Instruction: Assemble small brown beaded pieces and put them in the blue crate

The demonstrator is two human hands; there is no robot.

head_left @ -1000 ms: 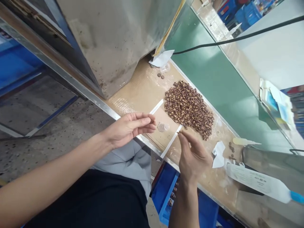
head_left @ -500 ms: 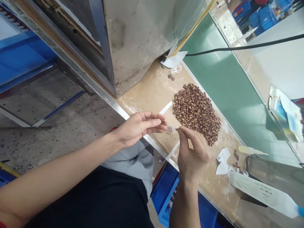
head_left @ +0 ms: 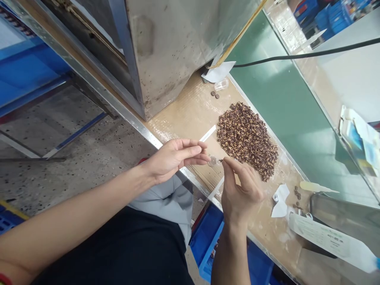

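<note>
My left hand (head_left: 178,155) hangs over the cardboard-covered bench (head_left: 190,118) with its fingers curled, and its fingertips are right beside a small clear round disc (head_left: 212,161). That disc seems to lie on the cardboard. My right hand (head_left: 242,190) pinches a tiny dark brown piece (head_left: 221,160) between thumb and forefinger, holding it close to the disc. A heap of small brown parts with yellowish leads (head_left: 247,140) spreads just beyond both hands. Whether my left fingers hold anything tiny is hidden.
Two white strips (head_left: 208,133) lie on the cardboard beside the heap. Loose brown pieces (head_left: 297,198), white paper scraps (head_left: 280,200) and a labelled plastic bottle (head_left: 329,243) sit to the right. A metal cabinet (head_left: 178,47) stands at the bench's far side; a blue crate (head_left: 208,253) lies below.
My hands have drawn closer together, and the pinched brown piece now sits at the clear disc. The whole view has shifted slightly to the right.
</note>
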